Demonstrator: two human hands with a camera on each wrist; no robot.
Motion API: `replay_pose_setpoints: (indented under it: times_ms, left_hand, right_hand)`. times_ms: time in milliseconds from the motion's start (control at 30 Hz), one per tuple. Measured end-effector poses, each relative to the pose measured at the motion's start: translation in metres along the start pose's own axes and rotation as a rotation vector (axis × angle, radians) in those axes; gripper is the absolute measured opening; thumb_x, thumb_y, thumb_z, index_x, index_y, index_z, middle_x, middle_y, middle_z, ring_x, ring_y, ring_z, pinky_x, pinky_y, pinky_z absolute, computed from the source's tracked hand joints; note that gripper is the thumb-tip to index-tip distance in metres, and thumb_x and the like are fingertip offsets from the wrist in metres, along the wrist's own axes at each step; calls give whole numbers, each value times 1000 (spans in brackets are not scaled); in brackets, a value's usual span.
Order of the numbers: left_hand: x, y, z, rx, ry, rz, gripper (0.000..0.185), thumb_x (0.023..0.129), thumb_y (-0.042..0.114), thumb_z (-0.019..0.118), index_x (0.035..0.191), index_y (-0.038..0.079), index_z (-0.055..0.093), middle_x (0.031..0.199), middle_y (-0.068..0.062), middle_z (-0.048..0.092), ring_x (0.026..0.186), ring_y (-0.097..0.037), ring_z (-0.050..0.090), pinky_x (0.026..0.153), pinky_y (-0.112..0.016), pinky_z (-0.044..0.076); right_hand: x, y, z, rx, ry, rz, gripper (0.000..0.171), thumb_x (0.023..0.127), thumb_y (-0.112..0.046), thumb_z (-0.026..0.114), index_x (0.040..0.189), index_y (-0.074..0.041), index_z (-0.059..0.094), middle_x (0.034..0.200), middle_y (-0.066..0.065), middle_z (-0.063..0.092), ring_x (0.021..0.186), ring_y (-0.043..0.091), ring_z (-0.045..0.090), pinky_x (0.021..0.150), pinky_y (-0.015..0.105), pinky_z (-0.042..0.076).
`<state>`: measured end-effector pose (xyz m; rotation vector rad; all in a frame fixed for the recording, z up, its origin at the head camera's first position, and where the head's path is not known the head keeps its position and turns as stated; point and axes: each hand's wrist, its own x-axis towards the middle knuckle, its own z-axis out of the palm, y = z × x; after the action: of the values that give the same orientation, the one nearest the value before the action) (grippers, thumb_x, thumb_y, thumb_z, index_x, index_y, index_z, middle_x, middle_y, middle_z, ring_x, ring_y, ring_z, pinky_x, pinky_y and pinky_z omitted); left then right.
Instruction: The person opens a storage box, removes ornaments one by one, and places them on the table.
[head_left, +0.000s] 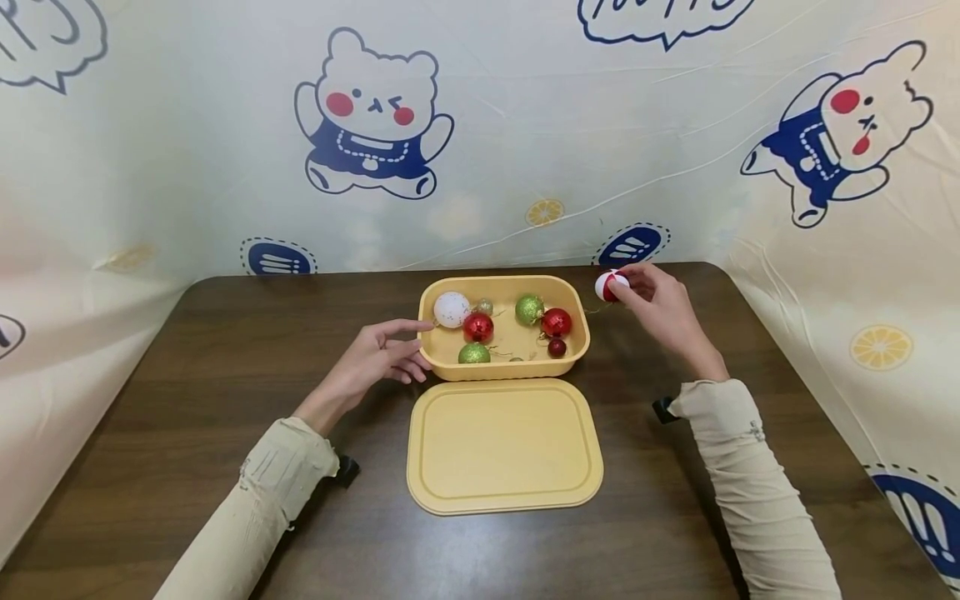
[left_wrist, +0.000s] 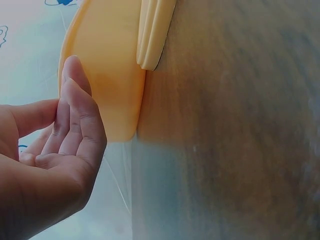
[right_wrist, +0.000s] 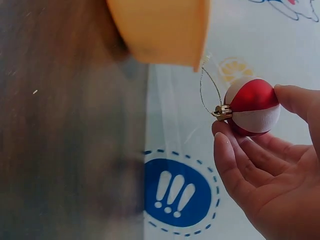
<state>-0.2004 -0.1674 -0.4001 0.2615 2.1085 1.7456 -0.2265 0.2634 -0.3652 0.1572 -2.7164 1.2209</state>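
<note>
A red-and-white Christmas bauble (head_left: pixel 612 286) is pinched between the thumb and fingers of my right hand (head_left: pixel 663 310), just beyond the right end of a yellow plastic box (head_left: pixel 504 372). In the right wrist view, a gold cap and thin gold string loop show on the bauble (right_wrist: pixel 252 107). My left hand (head_left: pixel 382 354) is at the box's left end, its fingers loosely bent against the wall. Inside the box lie several baubles: a white one (head_left: pixel 452 309), red ones (head_left: pixel 478 327), green glitter ones (head_left: pixel 528 309) and smaller ones.
A flat yellow lid (head_left: pixel 505 446) lies on the dark wooden table (head_left: pixel 337 517) in front of the box. Behind the table hangs a printed cloth (head_left: pixel 510 150) with bear drawings. Black straps (head_left: pixel 664 409) show at both wrists.
</note>
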Motion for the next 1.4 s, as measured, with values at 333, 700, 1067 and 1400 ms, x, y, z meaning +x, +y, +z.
replay_pose_setpoints:
  times_ms: [333,700,1067,1400]
  left_hand:
    - [1,0,0,3,0,0,40,104,13,53,143,6,51,94,-17,73,77,-29,72,69,-34,60]
    - [1,0,0,-3,2,-3,40,104,13,54,143,6,51,95,-19,73,77,-29,72,69,-34,60]
    - [1,-3,-1,-13,0,17,40,103,13,55,142,5,51,93,-20,73,75,-27,72,67,-33,59]
    - [1,-2,0,-12,-5,18,40,103,13,54,143,5,51,95,-22,73,76,-26,72,68,-33,59]
  right_hand:
    - [1,22,4,-26,-34,50,50,98,-43,60,126,-1,58,116,20,68,100,30,64,77,23,54]
    - [6,46,11,-122,-187,115,55,99,-47,57,126,1,56,112,23,66,90,31,65,80,36,55]
    - [6,46,21,-171,-212,119,56,99,-48,57,125,1,56,118,24,63,100,34,62,86,44,54]
    - [5,42,20,-204,-217,120,58,101,-50,52,126,2,55,122,24,60,110,36,57,97,52,49]
